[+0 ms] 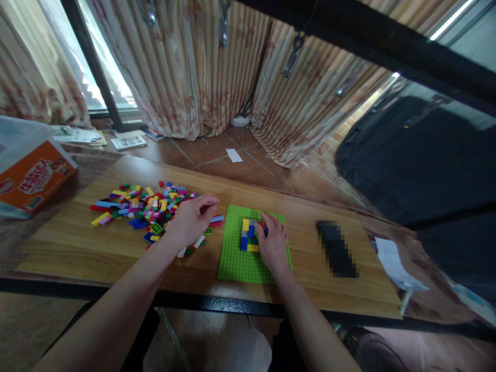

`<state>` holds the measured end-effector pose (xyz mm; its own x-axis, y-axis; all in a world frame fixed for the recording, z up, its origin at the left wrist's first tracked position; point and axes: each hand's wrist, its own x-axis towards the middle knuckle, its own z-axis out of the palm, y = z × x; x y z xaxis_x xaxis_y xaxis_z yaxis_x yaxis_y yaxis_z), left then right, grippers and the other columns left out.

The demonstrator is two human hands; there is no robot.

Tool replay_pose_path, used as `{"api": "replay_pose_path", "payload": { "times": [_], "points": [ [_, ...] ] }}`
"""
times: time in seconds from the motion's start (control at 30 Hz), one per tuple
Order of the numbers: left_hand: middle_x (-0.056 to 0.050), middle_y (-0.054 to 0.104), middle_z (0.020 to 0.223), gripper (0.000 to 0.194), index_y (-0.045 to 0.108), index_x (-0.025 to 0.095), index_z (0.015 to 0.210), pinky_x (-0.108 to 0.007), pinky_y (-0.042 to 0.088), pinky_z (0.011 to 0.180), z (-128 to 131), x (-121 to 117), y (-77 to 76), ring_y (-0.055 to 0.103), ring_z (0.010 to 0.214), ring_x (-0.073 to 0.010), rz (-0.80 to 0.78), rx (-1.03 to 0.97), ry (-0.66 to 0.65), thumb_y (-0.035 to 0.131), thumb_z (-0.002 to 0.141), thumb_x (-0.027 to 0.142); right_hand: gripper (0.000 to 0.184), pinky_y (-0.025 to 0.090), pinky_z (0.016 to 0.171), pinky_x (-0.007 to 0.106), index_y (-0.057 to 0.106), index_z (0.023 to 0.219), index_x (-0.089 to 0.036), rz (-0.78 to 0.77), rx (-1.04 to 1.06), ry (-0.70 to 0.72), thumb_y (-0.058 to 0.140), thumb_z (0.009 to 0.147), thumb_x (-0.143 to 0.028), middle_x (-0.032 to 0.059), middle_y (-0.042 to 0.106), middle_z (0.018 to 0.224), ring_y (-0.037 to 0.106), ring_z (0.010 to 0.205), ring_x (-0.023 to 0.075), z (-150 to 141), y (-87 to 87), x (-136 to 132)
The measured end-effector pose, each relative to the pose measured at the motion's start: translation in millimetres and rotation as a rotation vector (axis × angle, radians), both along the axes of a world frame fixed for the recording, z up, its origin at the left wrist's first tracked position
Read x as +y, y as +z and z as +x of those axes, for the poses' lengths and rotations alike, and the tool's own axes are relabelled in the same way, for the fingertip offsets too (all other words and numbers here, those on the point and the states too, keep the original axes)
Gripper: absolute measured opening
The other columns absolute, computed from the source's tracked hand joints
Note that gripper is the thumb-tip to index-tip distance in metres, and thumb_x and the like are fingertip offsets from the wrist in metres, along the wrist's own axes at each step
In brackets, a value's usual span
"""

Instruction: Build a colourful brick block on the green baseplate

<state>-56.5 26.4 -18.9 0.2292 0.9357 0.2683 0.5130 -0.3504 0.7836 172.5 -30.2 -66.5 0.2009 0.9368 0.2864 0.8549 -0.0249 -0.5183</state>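
Note:
My right hand (273, 244) rests on a small structure of toy building bricks (248, 238), thumb and fingers round its right part. Yellow, blue, grey and red bricks show in it; my hand covers the rest. The structure stands on a green studded baseplate (232, 266). My left hand (192, 219) is above the right edge of a loose pile of mixed toy bricks (135, 204), between the pile and the baseplate. Its fingers are partly curled, with a gap between thumb and forefinger, and I see nothing in them.
A pixelated dark, flat object (337, 250) lies at the right of the wooden table (306, 292). A clear plastic box with an orange label (36, 175) stands beyond the left end. A black bar (349, 26) crosses above. Papers (395, 261) lie past the right end.

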Motion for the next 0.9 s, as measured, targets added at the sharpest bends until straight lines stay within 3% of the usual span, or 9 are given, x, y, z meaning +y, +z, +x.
{"api": "replay_pose_path", "payload": {
  "times": [0.33,0.5,0.67,0.9],
  "points": [
    [-0.006,0.074,0.096,0.026,0.069,0.018,0.101,-0.031,0.053,0.078,-19.7,7.5,6.2,0.068,0.086,-0.0199,-0.025,0.022,-0.032,0.052,0.085,0.031,0.041,0.035,0.102,0.052,0.062,0.122,-0.021,0.057,0.026,-0.002,0.035,0.096,-0.040,0.0123,0.060,0.126,0.048,0.119,0.0282,0.3,-2.0,-0.2],
    [-0.004,0.073,0.094,0.024,0.069,0.020,0.098,-0.032,0.051,0.082,-23.8,7.4,10.3,0.067,0.088,-0.0190,-0.024,0.109,-0.145,0.051,0.082,0.023,0.042,0.039,0.100,0.048,0.063,0.116,-0.015,0.088,0.122,-0.001,0.035,0.096,-0.038,0.0153,0.064,0.116,0.054,0.112,0.0264,6.5,2.8,4.7],
    [-0.003,0.073,0.090,0.023,0.068,0.022,0.101,-0.030,0.050,0.076,-21.3,5.4,4.7,0.066,0.081,-0.0176,-0.012,0.218,-0.219,0.054,0.083,0.021,0.038,0.042,0.101,0.047,0.064,0.113,-0.016,0.163,0.199,0.023,0.037,0.096,-0.038,0.0133,0.066,0.112,0.057,0.108,0.0244,6.5,11.9,4.0],
    [-0.006,0.071,0.092,0.017,0.068,0.021,0.097,-0.035,0.047,0.083,-9.7,6.1,-6.8,0.063,0.091,-0.0234,0.127,0.449,-0.226,0.058,0.083,0.021,0.033,0.044,0.099,0.045,0.066,0.106,-0.018,0.216,0.233,0.056,0.042,0.095,-0.036,0.0118,0.067,0.109,0.059,0.106,0.0235,0.0,17.6,1.8]
  ]
}}
